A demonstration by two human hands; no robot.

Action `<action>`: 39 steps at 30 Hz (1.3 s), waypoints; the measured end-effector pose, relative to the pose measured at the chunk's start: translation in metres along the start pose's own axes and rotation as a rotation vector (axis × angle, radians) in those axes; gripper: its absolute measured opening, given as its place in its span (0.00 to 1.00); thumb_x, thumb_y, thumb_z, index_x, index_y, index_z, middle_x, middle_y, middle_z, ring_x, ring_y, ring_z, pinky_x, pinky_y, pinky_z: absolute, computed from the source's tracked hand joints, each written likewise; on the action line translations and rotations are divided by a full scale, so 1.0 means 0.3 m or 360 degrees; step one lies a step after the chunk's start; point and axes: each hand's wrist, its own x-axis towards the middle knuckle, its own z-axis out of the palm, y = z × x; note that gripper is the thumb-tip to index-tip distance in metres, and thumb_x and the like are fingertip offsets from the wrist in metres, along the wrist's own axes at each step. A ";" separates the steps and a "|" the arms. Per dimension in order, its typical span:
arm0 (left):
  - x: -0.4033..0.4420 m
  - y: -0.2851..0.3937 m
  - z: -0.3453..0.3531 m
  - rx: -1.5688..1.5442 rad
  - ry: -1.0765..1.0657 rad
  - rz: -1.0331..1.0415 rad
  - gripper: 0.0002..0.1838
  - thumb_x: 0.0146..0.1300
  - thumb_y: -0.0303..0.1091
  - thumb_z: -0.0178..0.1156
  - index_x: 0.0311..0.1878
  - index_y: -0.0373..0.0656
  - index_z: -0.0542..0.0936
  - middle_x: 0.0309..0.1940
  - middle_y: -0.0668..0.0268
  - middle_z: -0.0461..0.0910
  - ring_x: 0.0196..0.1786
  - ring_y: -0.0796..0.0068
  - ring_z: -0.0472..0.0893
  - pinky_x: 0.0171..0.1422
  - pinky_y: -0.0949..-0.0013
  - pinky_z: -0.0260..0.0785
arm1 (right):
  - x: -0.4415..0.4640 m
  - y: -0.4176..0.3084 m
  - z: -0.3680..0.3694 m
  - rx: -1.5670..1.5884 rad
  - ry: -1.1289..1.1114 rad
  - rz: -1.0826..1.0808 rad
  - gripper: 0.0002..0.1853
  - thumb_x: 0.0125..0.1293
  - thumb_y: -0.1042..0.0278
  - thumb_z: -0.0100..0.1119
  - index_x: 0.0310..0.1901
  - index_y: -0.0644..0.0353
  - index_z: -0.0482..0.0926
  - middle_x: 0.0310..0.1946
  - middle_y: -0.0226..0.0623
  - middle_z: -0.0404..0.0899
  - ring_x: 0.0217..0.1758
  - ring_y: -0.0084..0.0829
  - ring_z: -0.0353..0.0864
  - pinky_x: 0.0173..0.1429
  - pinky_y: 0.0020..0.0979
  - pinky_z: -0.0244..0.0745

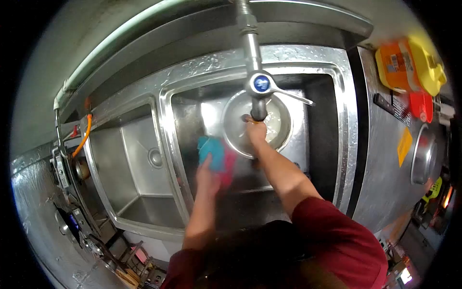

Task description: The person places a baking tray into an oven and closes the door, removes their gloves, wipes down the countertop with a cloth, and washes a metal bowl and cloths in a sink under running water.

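A round metal bowl (234, 126) sits in the right basin of a steel sink (166, 120), below the faucet (252, 53). Something pale and wet shows inside it. My right hand (256, 131) reaches over the bowl right under the spout, its fingers partly hidden by the faucet. Left of the bowl, my left hand (206, 169) is closed on a teal cloth (211, 150), and a blurred pink cloth (228, 167) hangs beside it.
The left basin (139, 154) has a round drain. On the right counter stand a yellow jug (426, 72), a red container (421, 107), a black-handled tool (391, 107), an orange card (404, 146) and a metal bowl (423, 155). An orange hose (88, 132) hangs left.
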 end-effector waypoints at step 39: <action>0.253 -0.067 0.382 -0.0042 -0.0387 -0.0028 0.11 0.61 0.29 0.56 0.47 0.45 0.73 0.45 0.63 0.76 0.45 0.67 0.78 0.45 0.60 0.75 | -0.225 -0.024 -0.370 0.0534 -0.0390 -0.0433 0.07 0.66 0.67 0.52 0.38 0.61 0.68 0.19 0.29 0.70 0.17 0.19 0.66 0.20 0.23 0.60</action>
